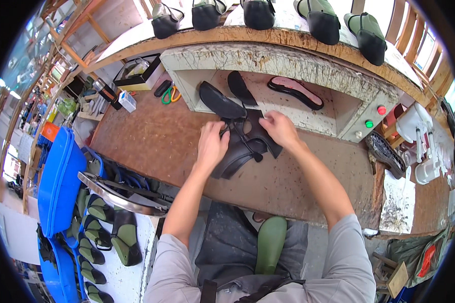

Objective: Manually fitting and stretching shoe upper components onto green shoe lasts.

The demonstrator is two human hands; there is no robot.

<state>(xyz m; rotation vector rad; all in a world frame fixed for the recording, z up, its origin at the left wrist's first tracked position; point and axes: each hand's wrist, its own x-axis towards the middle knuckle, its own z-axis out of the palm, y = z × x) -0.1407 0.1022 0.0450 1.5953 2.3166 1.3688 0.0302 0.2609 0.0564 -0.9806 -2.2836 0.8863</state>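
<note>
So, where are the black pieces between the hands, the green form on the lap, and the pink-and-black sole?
Black pieces [236,158]: head view, on the curved strip nearest the lap.
Green form [271,243]: head view, middle of its surface.
Pink-and-black sole [296,91]: head view, on its pink face.

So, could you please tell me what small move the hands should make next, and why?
I would probably ease one piece free of the overlapping black leather-like pieces on the brown bench top: they lie bunched together with thin straps among them, and the bare left hand and bare right hand are already at opposite sides.
</note>
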